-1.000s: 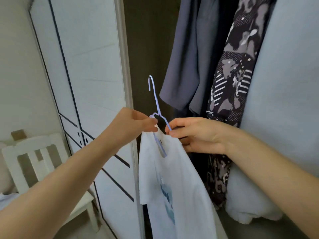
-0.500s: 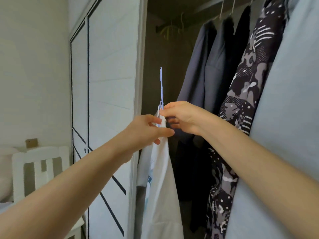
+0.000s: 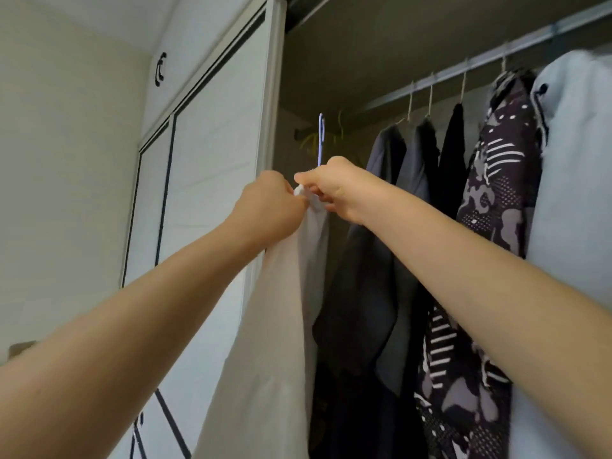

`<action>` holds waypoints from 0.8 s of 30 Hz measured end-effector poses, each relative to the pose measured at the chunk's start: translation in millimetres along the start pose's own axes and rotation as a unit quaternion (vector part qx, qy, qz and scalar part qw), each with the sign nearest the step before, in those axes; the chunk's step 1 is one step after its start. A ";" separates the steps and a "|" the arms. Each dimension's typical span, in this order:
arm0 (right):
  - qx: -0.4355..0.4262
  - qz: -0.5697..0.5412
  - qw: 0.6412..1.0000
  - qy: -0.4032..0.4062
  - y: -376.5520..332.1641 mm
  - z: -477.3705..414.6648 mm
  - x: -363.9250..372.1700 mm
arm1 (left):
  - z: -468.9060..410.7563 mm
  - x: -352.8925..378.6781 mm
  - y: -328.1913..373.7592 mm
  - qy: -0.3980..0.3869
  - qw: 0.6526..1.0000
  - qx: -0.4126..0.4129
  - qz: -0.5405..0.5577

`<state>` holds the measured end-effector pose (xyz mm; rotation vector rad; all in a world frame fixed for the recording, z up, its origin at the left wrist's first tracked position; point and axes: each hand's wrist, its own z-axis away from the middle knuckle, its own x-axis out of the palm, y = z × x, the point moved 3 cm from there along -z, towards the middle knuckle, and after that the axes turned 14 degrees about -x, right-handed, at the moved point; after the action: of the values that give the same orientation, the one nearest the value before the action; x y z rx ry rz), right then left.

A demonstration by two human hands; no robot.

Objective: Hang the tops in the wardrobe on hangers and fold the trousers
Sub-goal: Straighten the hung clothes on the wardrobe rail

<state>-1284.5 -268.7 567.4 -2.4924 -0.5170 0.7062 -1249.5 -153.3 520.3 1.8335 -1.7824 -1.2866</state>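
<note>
Five garments on one rail fill the right, the rail newly in view. One white top, centre, has risen. The left hand and right hand pinch its neckline beneath one blue hanger.

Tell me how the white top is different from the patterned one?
The white top is plain; the patterned top is dark with white and grey shapes. The left hand and right hand hold the white top up, its blue hanger not yet on the rail; the patterned top hangs there. Both have hangers.
</note>
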 end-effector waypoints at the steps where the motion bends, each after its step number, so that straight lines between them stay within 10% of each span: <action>1: -0.012 0.015 1.000 0.005 -4.3 -9.0 -3.0 | -9.1 -0.2 4.8 0.003 1.000 0.008 0.011; 12: -0.149 0.331 0.931 0.024 -13.9 -89.8 -43.5 | -101.9 15.3 39.0 0.049 0.993 0.064 0.087; 19: -0.172 0.713 0.679 -0.024 29.9 -109.7 -72.1 | -142.9 49.3 57.2 0.044 0.991 0.087 0.092; 24: -0.212 0.775 0.595 -0.024 59.2 -114.4 -92.6 | -170.9 78.1 69.7 0.038 0.990 0.116 0.072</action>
<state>-1280.1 -400.9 655.0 -2.7809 2.0192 1.2351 -1181.9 -301.7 636.8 1.8017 -2.0532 -0.9802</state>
